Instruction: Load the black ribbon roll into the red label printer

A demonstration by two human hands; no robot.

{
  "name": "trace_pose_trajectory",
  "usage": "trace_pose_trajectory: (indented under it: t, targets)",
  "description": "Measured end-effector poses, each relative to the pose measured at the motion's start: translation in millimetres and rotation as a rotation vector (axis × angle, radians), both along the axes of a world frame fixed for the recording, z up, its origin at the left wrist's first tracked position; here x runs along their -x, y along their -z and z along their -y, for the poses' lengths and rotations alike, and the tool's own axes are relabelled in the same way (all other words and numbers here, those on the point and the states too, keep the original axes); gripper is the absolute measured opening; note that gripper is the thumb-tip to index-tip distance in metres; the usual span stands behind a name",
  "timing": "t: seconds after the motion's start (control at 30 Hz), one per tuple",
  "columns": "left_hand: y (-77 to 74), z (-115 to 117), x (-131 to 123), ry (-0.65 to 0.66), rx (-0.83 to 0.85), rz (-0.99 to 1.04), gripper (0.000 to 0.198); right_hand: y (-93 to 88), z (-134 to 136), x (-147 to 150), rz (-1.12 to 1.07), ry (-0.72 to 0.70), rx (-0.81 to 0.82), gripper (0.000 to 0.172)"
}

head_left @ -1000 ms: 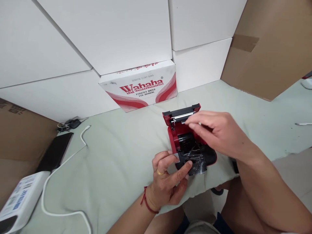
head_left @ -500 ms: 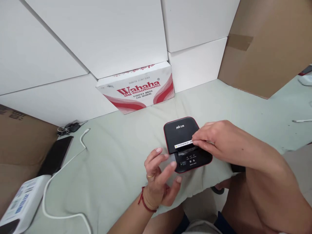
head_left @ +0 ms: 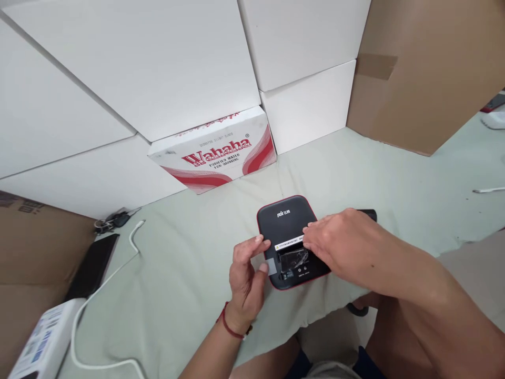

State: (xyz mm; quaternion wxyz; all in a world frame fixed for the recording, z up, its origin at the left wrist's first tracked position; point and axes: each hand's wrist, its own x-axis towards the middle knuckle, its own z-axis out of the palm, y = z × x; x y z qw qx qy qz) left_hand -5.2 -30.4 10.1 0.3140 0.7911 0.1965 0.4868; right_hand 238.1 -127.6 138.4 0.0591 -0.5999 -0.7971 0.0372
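Note:
A black, rounded-square device with a red rim and white lettering lies on the cloth. Across its middle runs a white warning label strip. Below the strip, a crumpled glossy film stands partly off the surface. A translucent tab sticks out from the device's left edge. My left hand has its curled thumb and forefinger against that edge, near the tab. My right hand is closed over the device's right side, fingertips at the strip's right end. What lies under those fingertips is hidden.
A Wahaba-lettered carton stands against white boxes at the back. Brown cardboard rises at the right. A white cable, keys and a dark flat object lie left. A black object shows behind my right hand.
My left fingers have drawn back from the device's lower left corner to its left edge. My right hand has turned further over the device. More of the crumpled film shows. The view has shifted slightly.

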Motion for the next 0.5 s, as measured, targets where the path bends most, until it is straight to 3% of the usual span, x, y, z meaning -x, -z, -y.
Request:
trace_pose_trajectory:
  t: [0.13, 0.23, 0.33, 0.5]
  targets:
    - [0.2, -0.3, 6.0, 0.053, -0.077, -0.013, 0.039, -2.6, -1.8, -8.0, -0.160, 0.030, 0.045, 0.029]
    - [-4.4, 0.5, 8.5, -0.047, -0.232, -0.060, 0.032, -4.6, 1.1, -7.5, -0.225, 0.016, 0.075, 0.025]
    - [-7.3, 2.2, 9.7, -0.156, -0.282, -0.012, 0.037, -4.2, 5.7, -3.7, -0.290, -0.086, 0.084, 0.025]
    - [-16.1, 5.7, 11.7, -0.157, -0.405, -0.105, 0.040, 1.5, 13.8, -3.9, -0.295, -0.186, 0.142, 0.032]
